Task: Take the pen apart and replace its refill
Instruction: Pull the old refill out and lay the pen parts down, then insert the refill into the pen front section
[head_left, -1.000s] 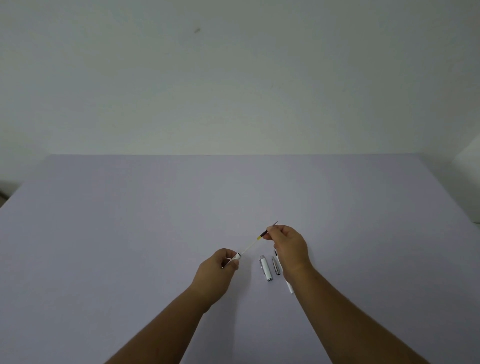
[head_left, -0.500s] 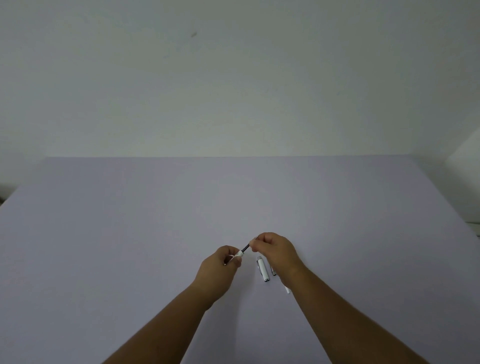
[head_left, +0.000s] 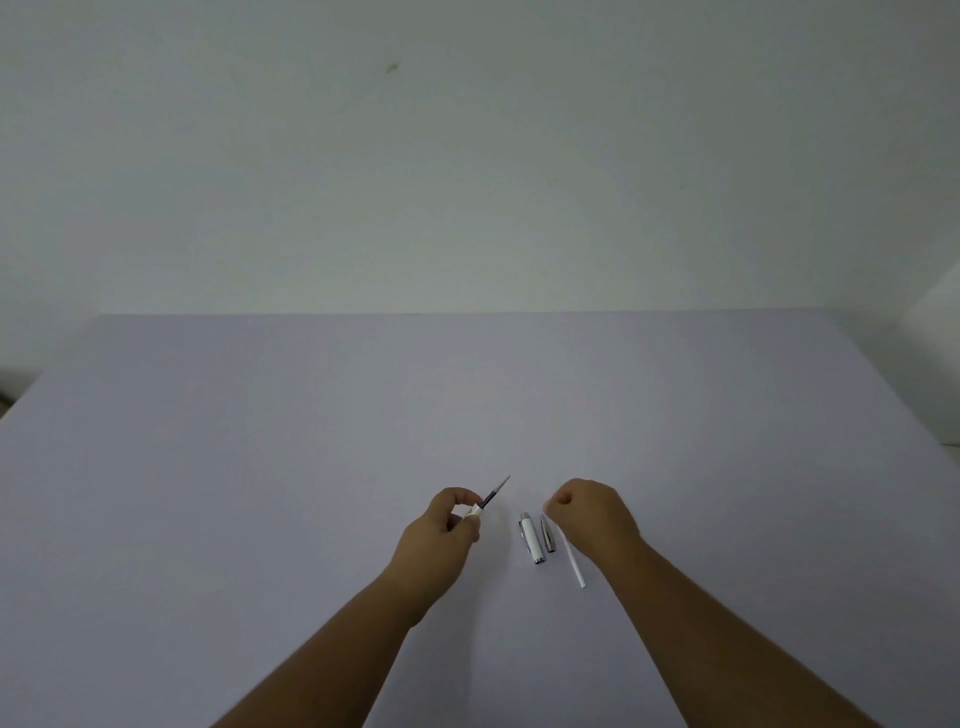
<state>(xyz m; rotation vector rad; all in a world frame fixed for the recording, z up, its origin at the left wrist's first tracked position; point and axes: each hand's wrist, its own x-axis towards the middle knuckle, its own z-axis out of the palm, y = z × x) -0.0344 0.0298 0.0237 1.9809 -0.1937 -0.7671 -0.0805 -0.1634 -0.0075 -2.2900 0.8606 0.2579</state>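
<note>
- The pen lay in parts: a white section with a refill (head_left: 496, 491) standing out of it was pinched in the left hand (head_left: 449, 530), the dark refill tip pointing up and to the far right.
- A white barrel piece (head_left: 532, 538) and a small metal tip cone (head_left: 547, 540) were seen lying side by side on the worktop (head_left: 260, 441), between the two hands; a thin white tube (head_left: 572, 562), probably the spent refill, lay just to their right, partly under the right hand.
- The right hand (head_left: 592, 512) was curled loosely above the near end of those parts; whether anything was pinched in it could not be told.
- The step in hand was judged to be reassembly, with the refill seated in the held section and the loose pieces not yet fitted.
- The next move was judged to call for one of the loose pieces to be picked up by the right hand and lined up with the refill tip, a fine aim since both are slim.
- The worktop's far edge and left edge were well away from the parts, and wide open surface was left on every side, so rolling off seemed unlikely.
</note>
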